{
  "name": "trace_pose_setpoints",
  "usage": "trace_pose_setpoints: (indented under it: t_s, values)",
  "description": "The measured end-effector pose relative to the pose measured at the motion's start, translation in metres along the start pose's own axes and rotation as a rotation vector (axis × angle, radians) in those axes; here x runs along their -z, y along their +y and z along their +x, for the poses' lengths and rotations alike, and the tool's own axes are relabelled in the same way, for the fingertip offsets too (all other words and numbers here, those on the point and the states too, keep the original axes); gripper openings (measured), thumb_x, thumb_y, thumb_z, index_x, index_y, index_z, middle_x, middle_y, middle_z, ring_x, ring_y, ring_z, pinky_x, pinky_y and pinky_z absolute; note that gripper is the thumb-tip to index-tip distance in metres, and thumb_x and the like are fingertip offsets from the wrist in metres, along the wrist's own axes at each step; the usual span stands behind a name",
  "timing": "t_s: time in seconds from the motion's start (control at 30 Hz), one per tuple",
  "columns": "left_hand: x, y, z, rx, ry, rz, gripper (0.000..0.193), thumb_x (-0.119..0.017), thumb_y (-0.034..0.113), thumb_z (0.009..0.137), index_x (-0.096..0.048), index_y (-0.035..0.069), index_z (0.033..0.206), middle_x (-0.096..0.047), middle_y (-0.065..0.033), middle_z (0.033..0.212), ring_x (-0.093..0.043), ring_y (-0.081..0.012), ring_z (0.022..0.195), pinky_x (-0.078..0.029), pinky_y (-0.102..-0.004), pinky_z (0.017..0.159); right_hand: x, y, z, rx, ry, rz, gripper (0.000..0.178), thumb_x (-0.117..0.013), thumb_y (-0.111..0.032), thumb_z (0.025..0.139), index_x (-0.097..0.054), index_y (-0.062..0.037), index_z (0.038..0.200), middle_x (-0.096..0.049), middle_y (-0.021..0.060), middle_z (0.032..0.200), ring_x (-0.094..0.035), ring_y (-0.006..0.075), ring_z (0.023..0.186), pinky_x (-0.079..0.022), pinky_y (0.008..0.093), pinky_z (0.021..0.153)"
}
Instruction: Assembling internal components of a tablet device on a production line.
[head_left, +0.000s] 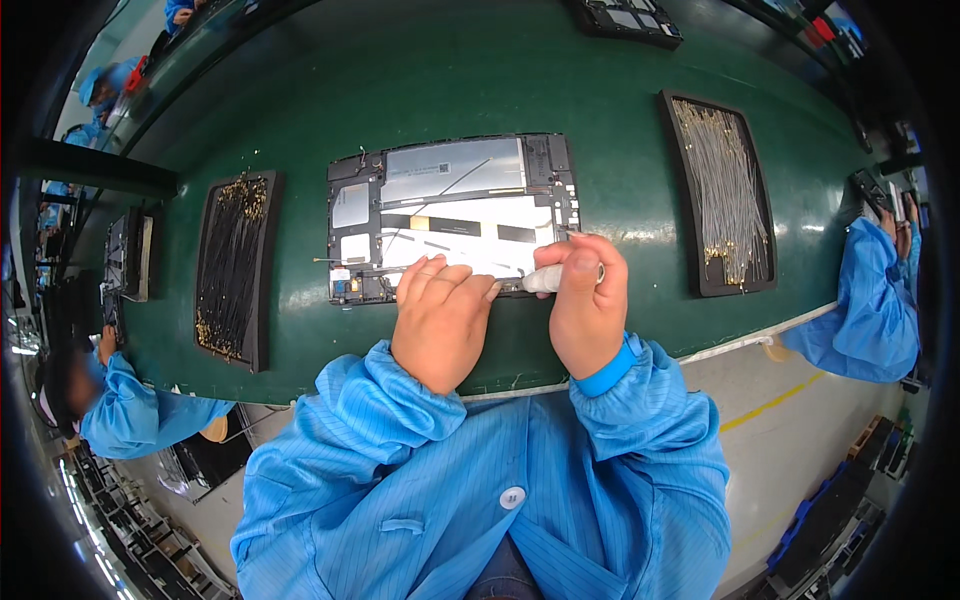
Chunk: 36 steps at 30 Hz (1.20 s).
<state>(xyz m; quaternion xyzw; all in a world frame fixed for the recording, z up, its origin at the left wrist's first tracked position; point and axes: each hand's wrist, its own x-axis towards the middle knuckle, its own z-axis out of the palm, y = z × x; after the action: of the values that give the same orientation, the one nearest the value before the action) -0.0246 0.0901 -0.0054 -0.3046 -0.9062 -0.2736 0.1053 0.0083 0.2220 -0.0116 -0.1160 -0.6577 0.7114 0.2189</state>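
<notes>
An opened tablet [450,225] lies flat on the bench in front of me, its silvery battery panels and black frame facing up. My left hand [440,325] rests on its near edge, the fingers laid over the frame and the thumb tip by the middle of that edge. My right hand [585,305] grips a small tool with a whitish, wrapped-looking handle [548,279], pointed left at the near edge beside my left thumb. The tool's tip is too small to make out. Thin cables [470,172] run across the tablet, and one end sticks out past its left side.
A black tray of dark cables [238,270] with gold ends stands left, and a black tray of grey cables [722,190] right. Another opened device [630,20] lies at the far edge of the green bench [620,110]. Co-workers in blue sit left [150,410] and right [865,300].
</notes>
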Motion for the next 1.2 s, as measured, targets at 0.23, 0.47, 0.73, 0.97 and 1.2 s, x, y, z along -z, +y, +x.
trace_pose_setpoints:
  t_s: [0.23,0.47,0.73,0.97,1.2]
  values:
    - [0.005,0.005,0.002,0.019,-0.051,0.049,0.013,-0.059,0.01,0.067,-0.056,0.006,0.079,-0.053,-0.0079,0.081,-0.048,-0.0281,0.084,-0.034,-0.0398,0.083,0.0,0.007,-0.003,0.083,-0.026,-0.064,0.027,-0.043,-0.025,0.083,-0.039,-0.0012,0.095,-0.057,0.0093,0.079,-0.052,0.0142,0.071,-0.041,0.0257,0.065]
    - [0.008,0.004,0.005,0.021,-0.087,0.06,0.013,-0.059,0.01,0.067,-0.056,0.006,0.079,-0.054,-0.0084,0.082,-0.048,-0.0281,0.084,-0.034,-0.0401,0.083,-0.002,0.008,-0.002,0.1,-0.022,-0.061,0.028,-0.043,-0.026,0.083,-0.039,-0.0012,0.095,-0.057,0.0088,0.079,-0.053,0.0146,0.071,-0.042,0.026,0.065]
    - [0.012,0.005,0.006,0.052,-0.127,0.021,0.012,-0.059,0.01,0.067,-0.058,0.006,0.078,-0.054,-0.0088,0.081,-0.049,-0.0289,0.084,-0.034,-0.0396,0.083,0.0,0.01,-0.003,0.059,-0.018,-0.025,0.025,-0.042,-0.024,0.084,-0.039,-0.001,0.094,-0.057,0.0092,0.08,-0.052,0.0136,0.071,-0.042,0.0251,0.064]
    - [0.013,0.005,0.008,0.068,-0.127,-0.029,0.012,-0.059,0.01,0.067,-0.058,0.007,0.078,-0.055,-0.0081,0.081,-0.049,-0.029,0.084,-0.034,-0.0391,0.083,-0.002,0.003,-0.003,0.016,0.001,0.009,0.025,-0.042,-0.024,0.083,-0.04,-0.0012,0.094,-0.057,0.0097,0.08,-0.053,0.0141,0.069,-0.043,0.0254,0.063]
    - [0.011,0.008,0.007,0.069,-0.103,-0.004,0.012,-0.059,0.01,0.066,-0.058,0.007,0.078,-0.055,-0.0074,0.08,-0.048,-0.0285,0.084,-0.034,-0.0399,0.083,0.001,0.011,-0.003,0.085,-0.005,-0.057,0.026,-0.043,-0.024,0.083,-0.04,-0.001,0.094,-0.058,0.01,0.079,-0.053,0.0146,0.067,-0.043,0.0253,0.06]
